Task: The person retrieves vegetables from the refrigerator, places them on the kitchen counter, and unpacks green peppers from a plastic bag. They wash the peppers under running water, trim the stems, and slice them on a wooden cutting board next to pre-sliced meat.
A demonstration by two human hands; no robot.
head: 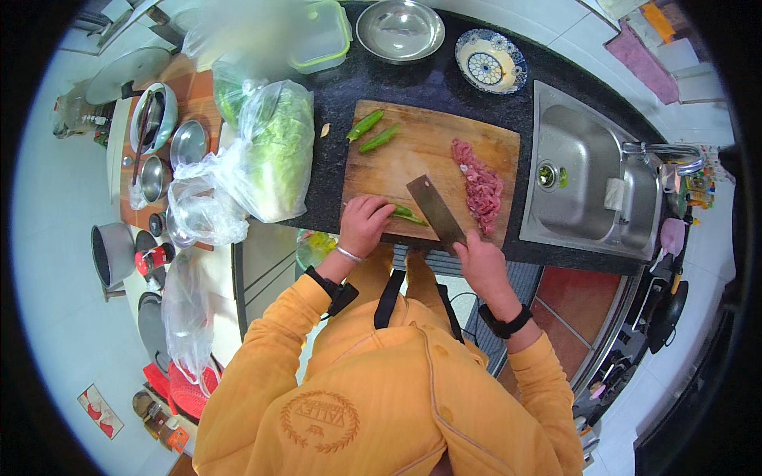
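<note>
My left hand (364,225) presses a green pepper (408,215) onto the near edge of a wooden cutting board (411,163). The pepper looks split lengthwise, and its left end is hidden under the fingers. In my right hand (480,262) is the handle of a cleaver (436,208), its broad blade slanting up and left over the board, just right of the pepper. Two more pieces of green pepper (378,138) lie at the board's far left corner. Along the right side is a strip of shredded raw meat (478,187).
A bagged Chinese cabbage (277,154) stands left of the board. Behind it are a lidded plastic container (321,35), a steel bowl (400,30) and a patterned bowl (491,61). A steel sink (586,172) with a faucet (667,152) borders the right. Below the counter's edge hangs a bag of scraps (315,247).
</note>
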